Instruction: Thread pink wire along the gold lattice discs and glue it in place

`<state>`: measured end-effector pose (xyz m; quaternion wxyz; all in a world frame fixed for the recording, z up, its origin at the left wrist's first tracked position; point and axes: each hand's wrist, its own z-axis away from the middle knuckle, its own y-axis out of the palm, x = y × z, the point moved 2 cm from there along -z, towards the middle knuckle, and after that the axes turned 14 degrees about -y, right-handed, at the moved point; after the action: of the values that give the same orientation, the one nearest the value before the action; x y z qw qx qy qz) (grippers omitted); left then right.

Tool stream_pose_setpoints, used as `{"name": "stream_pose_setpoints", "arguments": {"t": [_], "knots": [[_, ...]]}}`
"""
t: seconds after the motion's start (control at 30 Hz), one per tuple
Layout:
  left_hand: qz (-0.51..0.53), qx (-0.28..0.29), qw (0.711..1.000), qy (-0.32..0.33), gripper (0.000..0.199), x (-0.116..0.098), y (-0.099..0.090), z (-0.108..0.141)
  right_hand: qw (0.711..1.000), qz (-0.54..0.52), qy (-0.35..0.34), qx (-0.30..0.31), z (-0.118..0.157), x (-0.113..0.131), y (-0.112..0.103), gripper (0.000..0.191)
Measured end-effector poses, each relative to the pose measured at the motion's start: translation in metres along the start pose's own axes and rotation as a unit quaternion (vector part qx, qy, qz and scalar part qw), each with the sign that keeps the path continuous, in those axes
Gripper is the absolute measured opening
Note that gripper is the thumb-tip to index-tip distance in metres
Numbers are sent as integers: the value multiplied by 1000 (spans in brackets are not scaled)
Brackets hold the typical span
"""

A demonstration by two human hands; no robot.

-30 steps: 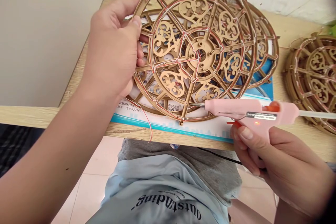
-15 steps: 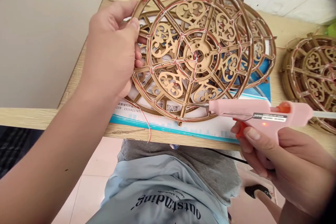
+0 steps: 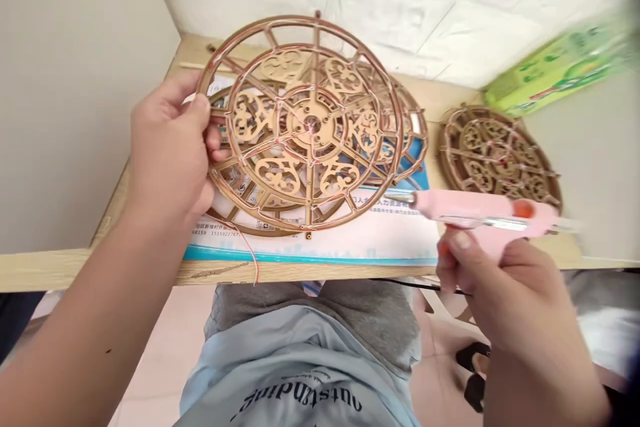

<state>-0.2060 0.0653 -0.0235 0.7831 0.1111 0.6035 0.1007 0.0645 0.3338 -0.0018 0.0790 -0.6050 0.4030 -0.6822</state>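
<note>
- The left hand (image 3: 167, 153) is narrow and holds a round laser-cut wooden lattice wheel (image 3: 310, 123) by its rim, thumb in front and fingers behind.
- The right hand (image 3: 505, 293) is closed around the grip of a pink hot glue gun (image 3: 475, 208).
- The step in hand seems to be gluing the wheel; the next move calls for a steady approach of the metal nozzle (image 3: 405, 197).
- The wheel stands tilted above a printed sheet (image 3: 390, 240), with its flat face toward the head camera; being round, it has no long axis.
- The gun lies almost level, its long axis pointing left to the wheel's rim.
</note>
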Motion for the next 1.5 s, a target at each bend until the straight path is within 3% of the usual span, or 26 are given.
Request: {"name": "stream_pose_setpoints", "arguments": {"t": [0.13,0.33,0.47,0.63,0.83,0.93,1.0,1.07,1.13,1.2,1.33,1.5], "knots": [[71,-6,997,-18,36,-7,-4,1,998,16,66,5,-2,-1,-1,59],[114,8,991,-76,32,-12,-7,11,997,80,-6,14,-9,-8,20,58],[106,14,991,-84,32,-16,-7,20,990,127,-55,38,-14,-13,19,61],[101,8,991,-91,32,-19,-4,33,973,172,-156,15,-20,-12,20,61],[92,-24,990,-108,28,-18,-5,56,975,173,-138,-20,-22,-13,21,62],[92,-31,988,-120,30,-16,-8,66,973,169,-153,-37,-13,6,8,48],[89,-31,989,-116,28,-14,-10,71,965,145,-212,-52,-5,32,0,27],[97,-29,989,-104,26,-14,-11,77,941,111,-320,14,2,63,1,12],[105,-19,989,-98,26,-13,-11,84,897,107,-415,110,6,91,10,19],[106,-16,990,-95,31,-14,-10,91,864,119,-461,166,6,108,20,18],[116,-24,990,-81,36,-16,-9,100,850,145,-468,191,2,112,30,12],[122,-18,989,-77,31,-15,-9,99,846,140,-477,193,2,108,30,18]]}}
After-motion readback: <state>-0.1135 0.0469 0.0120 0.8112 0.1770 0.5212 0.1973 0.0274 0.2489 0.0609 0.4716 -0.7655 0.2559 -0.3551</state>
